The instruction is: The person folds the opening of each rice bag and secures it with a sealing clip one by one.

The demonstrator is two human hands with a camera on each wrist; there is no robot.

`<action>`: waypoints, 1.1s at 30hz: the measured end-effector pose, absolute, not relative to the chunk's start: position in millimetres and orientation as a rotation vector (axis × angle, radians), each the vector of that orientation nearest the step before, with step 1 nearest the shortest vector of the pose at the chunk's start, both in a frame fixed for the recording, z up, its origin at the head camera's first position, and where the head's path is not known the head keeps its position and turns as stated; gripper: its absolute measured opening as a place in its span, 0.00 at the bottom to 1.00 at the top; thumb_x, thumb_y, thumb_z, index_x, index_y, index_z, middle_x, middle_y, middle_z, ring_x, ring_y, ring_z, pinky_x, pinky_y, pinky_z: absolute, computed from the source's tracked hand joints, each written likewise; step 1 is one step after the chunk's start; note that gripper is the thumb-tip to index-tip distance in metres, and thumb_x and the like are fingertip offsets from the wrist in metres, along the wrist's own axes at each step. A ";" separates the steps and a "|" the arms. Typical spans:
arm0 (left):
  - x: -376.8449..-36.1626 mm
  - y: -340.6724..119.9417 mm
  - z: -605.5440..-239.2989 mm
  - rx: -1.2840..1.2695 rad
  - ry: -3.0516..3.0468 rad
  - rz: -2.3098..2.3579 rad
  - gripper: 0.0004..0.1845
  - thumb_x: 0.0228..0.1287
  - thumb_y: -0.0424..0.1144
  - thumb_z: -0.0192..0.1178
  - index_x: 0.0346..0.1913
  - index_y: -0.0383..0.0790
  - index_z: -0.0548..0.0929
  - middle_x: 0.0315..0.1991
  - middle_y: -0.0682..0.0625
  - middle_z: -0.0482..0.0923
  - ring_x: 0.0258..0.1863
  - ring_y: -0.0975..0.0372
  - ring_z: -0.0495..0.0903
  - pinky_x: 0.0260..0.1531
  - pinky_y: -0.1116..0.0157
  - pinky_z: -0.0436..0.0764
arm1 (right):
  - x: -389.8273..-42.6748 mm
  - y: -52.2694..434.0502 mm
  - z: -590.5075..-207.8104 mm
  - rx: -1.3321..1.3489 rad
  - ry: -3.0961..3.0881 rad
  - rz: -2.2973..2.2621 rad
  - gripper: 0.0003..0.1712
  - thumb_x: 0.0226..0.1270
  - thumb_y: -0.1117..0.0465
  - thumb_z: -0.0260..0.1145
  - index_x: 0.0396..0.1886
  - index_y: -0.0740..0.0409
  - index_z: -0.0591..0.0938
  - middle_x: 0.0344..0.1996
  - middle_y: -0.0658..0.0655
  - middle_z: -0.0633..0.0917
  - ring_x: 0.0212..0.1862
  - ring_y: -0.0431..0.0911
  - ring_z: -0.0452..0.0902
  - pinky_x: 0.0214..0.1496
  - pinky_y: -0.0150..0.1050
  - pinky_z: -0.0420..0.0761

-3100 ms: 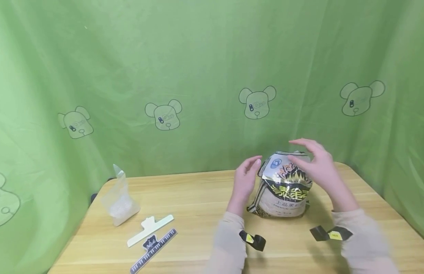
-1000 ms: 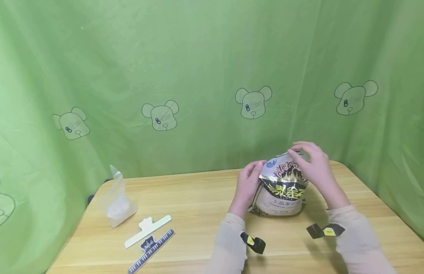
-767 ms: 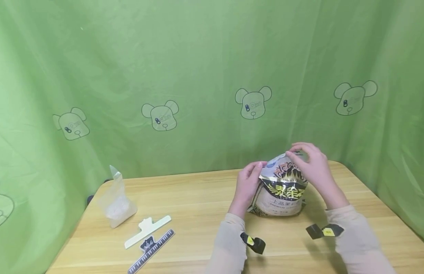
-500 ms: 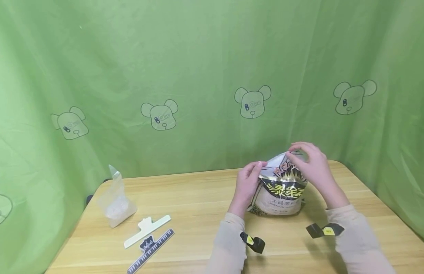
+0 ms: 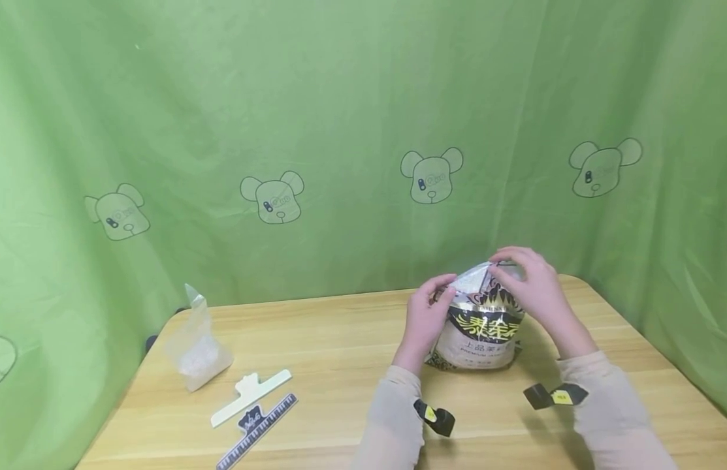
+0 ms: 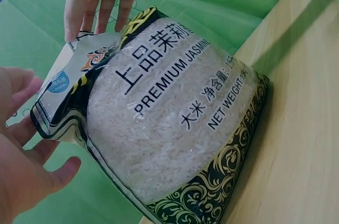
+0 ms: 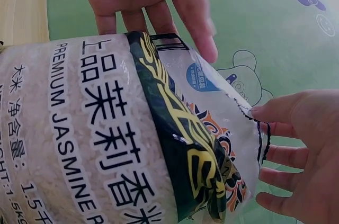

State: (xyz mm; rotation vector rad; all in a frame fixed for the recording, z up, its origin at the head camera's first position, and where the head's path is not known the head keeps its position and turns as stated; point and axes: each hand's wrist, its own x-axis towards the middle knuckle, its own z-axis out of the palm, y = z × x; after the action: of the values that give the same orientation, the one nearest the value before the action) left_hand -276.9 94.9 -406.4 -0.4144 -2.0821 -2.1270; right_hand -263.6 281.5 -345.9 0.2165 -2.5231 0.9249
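A bag of jasmine rice [image 5: 486, 356] stands upright on the table, its clear front showing white grains. My right hand [image 5: 530, 277] pinches the right part of its top edge between thumb and fingers. At the upper left corner is my left hand [image 5: 424, 313]; in the left wrist view its thumb [image 6: 66, 173] stands away from the bag while the other fingers reach behind the edge. Part of the bag's top is folded over toward the front, showing a whitish face in the head view.
On the left of the wooden table [image 5: 334, 339] stands a small clear plastic bag [image 5: 201, 359] with white contents. Before it lie a pale green clip [image 5: 251, 396] and a piano-key patterned clip [image 5: 257, 429]. A green curtain [image 5: 339, 98] hangs behind.
Both hands have come in to the rice bag's top edge from beside it. The top's left part has folded forward, hiding the blue logo. Lately the left thumb has parted from the bag.
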 end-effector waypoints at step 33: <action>-275.3 99.9 -405.5 -0.323 -2.219 -1.715 0.10 0.64 0.40 0.63 0.48 0.49 0.86 0.47 0.52 0.86 0.52 0.60 0.81 0.58 0.61 0.77 | -265.4 281.5 -349.9 0.244 -2.506 0.900 0.15 0.71 0.56 0.61 0.49 0.62 0.79 0.60 0.70 0.75 0.64 0.68 0.66 0.62 0.74 0.59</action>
State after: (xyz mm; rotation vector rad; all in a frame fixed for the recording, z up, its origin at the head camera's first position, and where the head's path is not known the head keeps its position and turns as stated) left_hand -275.3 99.9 -405.5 -0.3231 -2.2191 -1.7147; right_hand -265.4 281.5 -349.9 0.2443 -2.5060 0.9000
